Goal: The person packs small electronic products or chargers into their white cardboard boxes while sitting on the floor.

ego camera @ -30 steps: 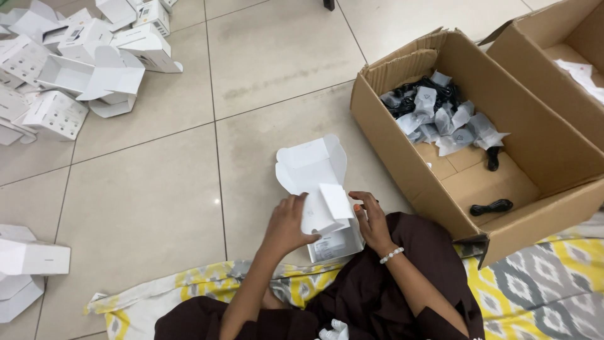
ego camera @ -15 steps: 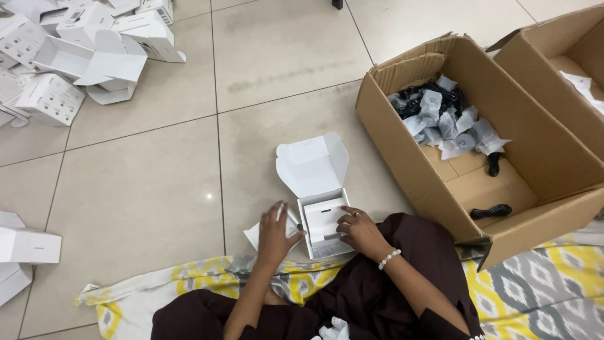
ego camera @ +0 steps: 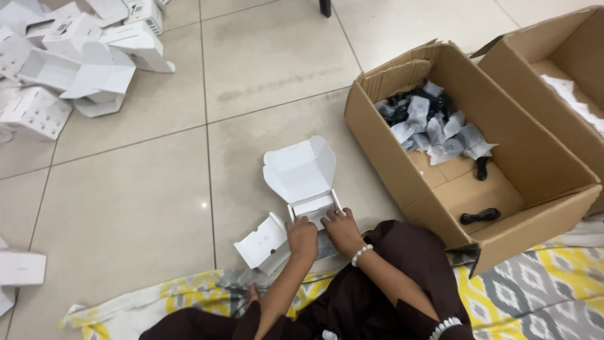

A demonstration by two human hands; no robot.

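Both hands are on the small white box on the floor just ahead of my knees. Left hand and right hand sit side by side, fingers curled down over the near edge of the open tray; neither has closed around anything, they press rather than grip. I can't tell from this angle whether the fingertips are on an insert or on the tray floor, as the knuckles hide it.

To do this well, I'd judge: press evenly with both hands, keep the tray flat on the tile, and keep thumbs off the thin side walls, which look easy to crease. The hinged lid stands open, tilted away, with rounded tuck flaps; I'd leave it alone until the contents sit level.

Materials: the box is thin matte white card with crisp folds. A second white card piece with a small dark hole lies touching the left hand's outer side. Floor is glossy beige tile with a glare spot. The corrugated carton to the right holds black parts in clear plastic bags, some loose. More white boxes are heaped far left. A yellow and grey patterned cloth lies under me.
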